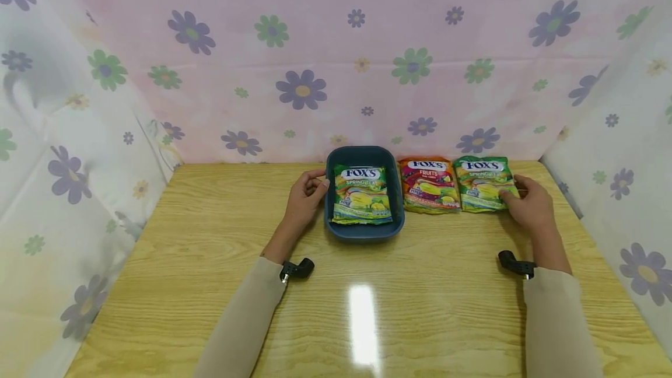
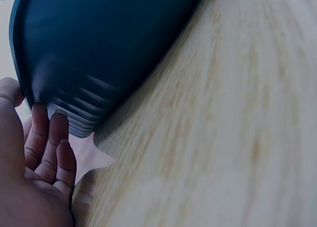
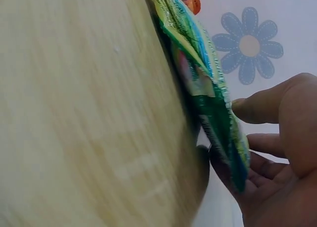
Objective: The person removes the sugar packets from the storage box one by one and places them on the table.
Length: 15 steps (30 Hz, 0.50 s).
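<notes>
My left hand (image 1: 307,196) is at the left side of a dark teal plastic basin (image 1: 364,233), gripping its rim. In the left wrist view the thumb lies at the rim and the fingertips (image 2: 58,119) meet the ribbed outer wall (image 2: 79,101). Inside the basin lies a green Fox's Spring Tea candy bag (image 1: 362,196). Over on the right, my right hand (image 1: 531,206) pinches the right edge of another green Spring Tea candy bag (image 1: 482,185). Its thumb is on top and the fingers are under the edge, as the right wrist view shows of that bag (image 3: 218,103).
A red-orange Fox's Fruits candy bag (image 1: 427,186) lies between the basin and the right green bag. Flower-patterned cloth (image 1: 226,98) rises behind the wooden table (image 1: 220,238) and along both sides. Light reflects off the tabletop near the front.
</notes>
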Motion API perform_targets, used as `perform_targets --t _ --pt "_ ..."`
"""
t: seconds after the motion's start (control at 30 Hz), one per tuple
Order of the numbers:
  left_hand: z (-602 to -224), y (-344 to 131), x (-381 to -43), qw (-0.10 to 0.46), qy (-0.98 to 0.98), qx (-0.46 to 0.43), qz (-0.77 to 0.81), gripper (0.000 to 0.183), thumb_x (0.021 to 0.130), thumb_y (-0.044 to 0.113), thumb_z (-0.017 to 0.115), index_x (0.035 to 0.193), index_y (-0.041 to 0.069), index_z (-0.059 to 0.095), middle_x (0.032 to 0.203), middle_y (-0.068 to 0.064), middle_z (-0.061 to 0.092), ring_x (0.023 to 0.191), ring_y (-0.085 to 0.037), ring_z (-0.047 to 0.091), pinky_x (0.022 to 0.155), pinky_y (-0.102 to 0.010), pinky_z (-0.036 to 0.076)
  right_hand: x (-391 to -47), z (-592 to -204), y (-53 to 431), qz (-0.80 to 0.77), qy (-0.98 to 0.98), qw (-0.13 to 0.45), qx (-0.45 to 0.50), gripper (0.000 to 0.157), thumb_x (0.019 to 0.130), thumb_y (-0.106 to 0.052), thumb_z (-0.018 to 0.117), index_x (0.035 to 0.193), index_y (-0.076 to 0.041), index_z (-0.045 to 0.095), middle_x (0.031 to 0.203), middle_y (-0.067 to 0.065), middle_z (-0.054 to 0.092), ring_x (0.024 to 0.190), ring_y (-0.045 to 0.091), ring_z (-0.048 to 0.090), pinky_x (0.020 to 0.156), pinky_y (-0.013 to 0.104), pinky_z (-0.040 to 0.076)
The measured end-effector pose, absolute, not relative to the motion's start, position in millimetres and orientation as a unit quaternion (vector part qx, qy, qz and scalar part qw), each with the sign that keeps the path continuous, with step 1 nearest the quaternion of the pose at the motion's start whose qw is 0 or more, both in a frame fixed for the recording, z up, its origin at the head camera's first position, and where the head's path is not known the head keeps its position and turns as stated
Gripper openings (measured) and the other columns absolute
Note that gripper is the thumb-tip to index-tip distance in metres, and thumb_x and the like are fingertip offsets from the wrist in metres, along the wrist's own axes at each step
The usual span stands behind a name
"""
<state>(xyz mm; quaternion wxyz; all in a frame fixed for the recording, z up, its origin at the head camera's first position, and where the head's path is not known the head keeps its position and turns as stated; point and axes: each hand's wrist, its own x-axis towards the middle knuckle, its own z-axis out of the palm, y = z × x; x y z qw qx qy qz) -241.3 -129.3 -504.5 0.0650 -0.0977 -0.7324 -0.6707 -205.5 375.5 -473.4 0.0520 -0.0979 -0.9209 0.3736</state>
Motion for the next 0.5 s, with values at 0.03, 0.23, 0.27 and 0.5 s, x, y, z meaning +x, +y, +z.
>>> perform_targets --t 0.03,0.23,0.27,0.5 --pt "-504.5 -129.3 -241.1 0.065 -0.733 -0.098 -0.670 0.033 0.107 0.018 0.067 0.137 0.005 0.065 0.101 -0.021 0.069 0.084 -0.014 0.064 0.078 -0.023 0.050 -204.5 -472.0 375.6 0.368 -0.923 0.054 -0.094 0.068 0.111 -0.028 0.052 0.160 0.014 0.030 0.149 0.042 0.045 0.135 0.060 0.046 0.105 0.068 0.043" --pt "-504.5 -130.0 -240.9 0.064 -0.734 -0.099 -0.669 0.035 0.107 0.019 0.067 0.139 0.004 0.064 0.103 -0.025 0.069 0.084 -0.013 0.064 0.078 -0.023 0.050 -201.6 -459.3 372.0 0.363 -0.925 0.062 -0.091 0.062 0.112 -0.026 0.049 0.158 0.013 0.035 0.147 0.039 0.049 0.133 0.057 0.050 0.097 0.065 0.048" --pt "-504.5 -130.0 -240.8 0.064 -0.734 -0.099 -0.669 0.035 0.107 0.020 0.067 0.139 0.004 0.064 0.104 -0.026 0.069 0.084 -0.013 0.064 0.078 -0.023 0.050 -201.8 -456.8 371.0 0.363 -0.925 0.065 -0.091 0.061 0.112 -0.026 0.049 0.158 0.013 0.036 0.146 0.039 0.049 0.133 0.058 0.050 0.097 0.065 0.048" --pt "-504.0 -129.4 -240.8 0.065 -0.730 -0.105 -0.672 0.035 0.107 0.017 0.066 0.139 0.003 0.064 0.103 -0.027 0.069 0.083 -0.013 0.064 0.077 -0.023 0.050 -199.4 -436.3 356.3 0.370 -0.921 0.100 -0.067 0.057 0.111 -0.024 0.053 0.156 0.010 0.043 0.145 0.037 0.052 0.130 0.056 0.053 0.103 0.068 0.045"
